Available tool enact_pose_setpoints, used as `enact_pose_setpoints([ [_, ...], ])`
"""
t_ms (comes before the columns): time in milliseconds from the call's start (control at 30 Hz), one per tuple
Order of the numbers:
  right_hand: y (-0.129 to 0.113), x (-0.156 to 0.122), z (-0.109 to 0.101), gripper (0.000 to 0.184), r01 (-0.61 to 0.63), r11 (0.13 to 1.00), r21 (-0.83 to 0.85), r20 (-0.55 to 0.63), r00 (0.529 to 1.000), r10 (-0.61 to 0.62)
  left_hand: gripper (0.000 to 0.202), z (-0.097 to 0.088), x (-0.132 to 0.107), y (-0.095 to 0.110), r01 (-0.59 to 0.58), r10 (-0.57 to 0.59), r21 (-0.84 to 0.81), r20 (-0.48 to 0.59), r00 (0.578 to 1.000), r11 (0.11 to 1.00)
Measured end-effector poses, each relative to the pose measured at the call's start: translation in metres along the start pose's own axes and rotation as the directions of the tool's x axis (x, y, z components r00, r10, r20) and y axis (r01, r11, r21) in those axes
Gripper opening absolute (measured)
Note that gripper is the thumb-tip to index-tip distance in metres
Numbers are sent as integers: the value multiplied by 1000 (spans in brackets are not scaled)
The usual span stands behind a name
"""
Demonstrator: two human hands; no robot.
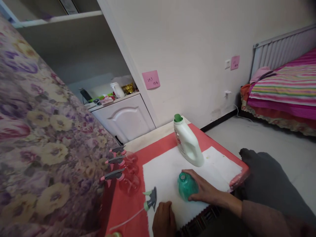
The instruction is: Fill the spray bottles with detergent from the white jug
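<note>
A translucent green round spray bottle body, its neck uncapped, stands on the white cloth. My right hand is wrapped round its right side. My left hand rests at the near edge of the cloth, fingers curled together, with nothing visible in them. Just beyond it lies a grey and green trigger spray head, its clear tube stretching left over the red table cover. A pale green jug stands upright behind the bottle, a green piece showing in its open mouth.
Several clear spray bottles with grey and pink triggers stand on the left of the red-covered table. A floral curtain hangs at the left. Behind are a cabinet and wall; a bed stands at right.
</note>
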State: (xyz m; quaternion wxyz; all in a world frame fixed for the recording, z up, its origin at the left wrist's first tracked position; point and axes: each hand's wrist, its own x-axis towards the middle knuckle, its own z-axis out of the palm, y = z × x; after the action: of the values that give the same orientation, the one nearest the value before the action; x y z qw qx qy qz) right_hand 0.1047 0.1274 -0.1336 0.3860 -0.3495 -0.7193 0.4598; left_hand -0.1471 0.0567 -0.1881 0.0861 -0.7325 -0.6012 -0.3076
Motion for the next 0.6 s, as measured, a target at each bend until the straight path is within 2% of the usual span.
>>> enact_pose_setpoints([
  [167, 7, 0, -2, 94, -15, 999, -41, -19, 1000, 14, 22, -8, 1, 5, 9, -10, 19, 55, 998, 1000],
  [300, 8, -3, -2, 93, -43, 998, -48, -21, 999, 42, 22, -11, 2, 11, 19, -21, 36, 46, 999, 999],
  [600, 7, -5, -3, 91, -22, 1000, -21, -8, 1000, 21, 24, -16, 3, 18, 46, -47, 29, 60, 997, 999],
])
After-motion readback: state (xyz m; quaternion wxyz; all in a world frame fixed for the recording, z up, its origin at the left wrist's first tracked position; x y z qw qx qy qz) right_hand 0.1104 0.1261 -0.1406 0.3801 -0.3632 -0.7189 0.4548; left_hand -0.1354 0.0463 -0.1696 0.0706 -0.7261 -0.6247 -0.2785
